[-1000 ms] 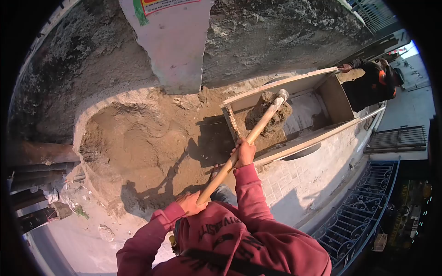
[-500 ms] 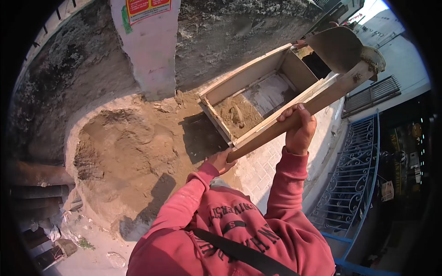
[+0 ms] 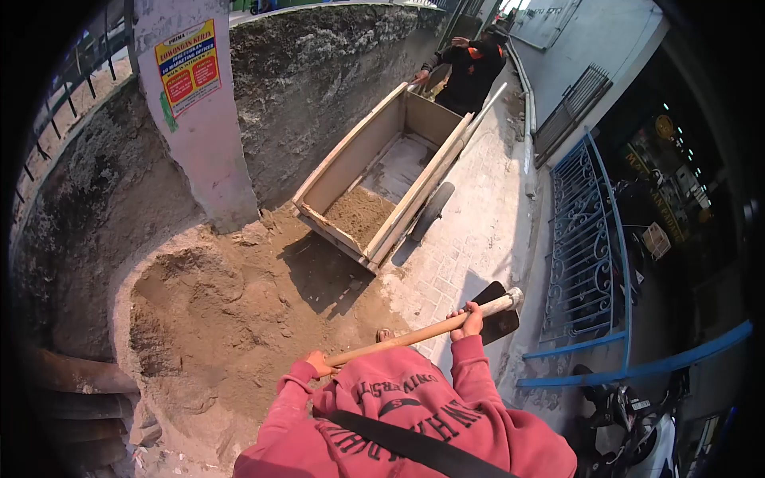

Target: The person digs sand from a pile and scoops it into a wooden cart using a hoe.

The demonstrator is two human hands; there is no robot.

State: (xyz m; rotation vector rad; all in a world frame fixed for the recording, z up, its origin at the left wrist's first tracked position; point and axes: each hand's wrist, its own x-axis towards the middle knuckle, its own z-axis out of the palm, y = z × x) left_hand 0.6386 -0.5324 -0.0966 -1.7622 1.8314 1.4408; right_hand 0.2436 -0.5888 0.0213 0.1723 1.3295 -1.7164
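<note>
At the bottom of the frame is a red sweater (image 3: pixel 414 390) with dark lettering, a black strap (image 3: pixel 426 446) crossing it on a slant. Both arms bend forward from it, and both hands are closed on one hoe (image 3: pixel 402 340). The left hand (image 3: pixel 319 365), just below and left of centre, wraps the butt of the shaft close to the sweater, its forearm slanting up from the lower left. The right hand (image 3: pixel 468 323) is higher, right of centre; its fingers curl round the shaft near the head, the forearm rising almost straight up the frame. The hoe lies across the front of the body, climbing gently to the right, its dark blade (image 3: pixel 502 327) just beyond the right hand, over the pavement (image 3: pixel 478 251). A foot (image 3: pixel 386 335) shows just above the sweater.

Sand (image 3: pixel 223 311) spreads over the left middle of the frame. Above centre, a wooden cart (image 3: pixel 351 163) sits tilted, with a smaller heap (image 3: pixel 360 215) at its near end and a wheel (image 3: pixel 434 212) on its right side. A blue gate (image 3: pixel 582 247) stands at right. At upper left, a pillar (image 3: pixel 195 155) bears a poster (image 3: pixel 189 69). At top centre, beyond the cart, a co-worker (image 3: pixel 468 76) in black has one hand at its far corner.
</note>
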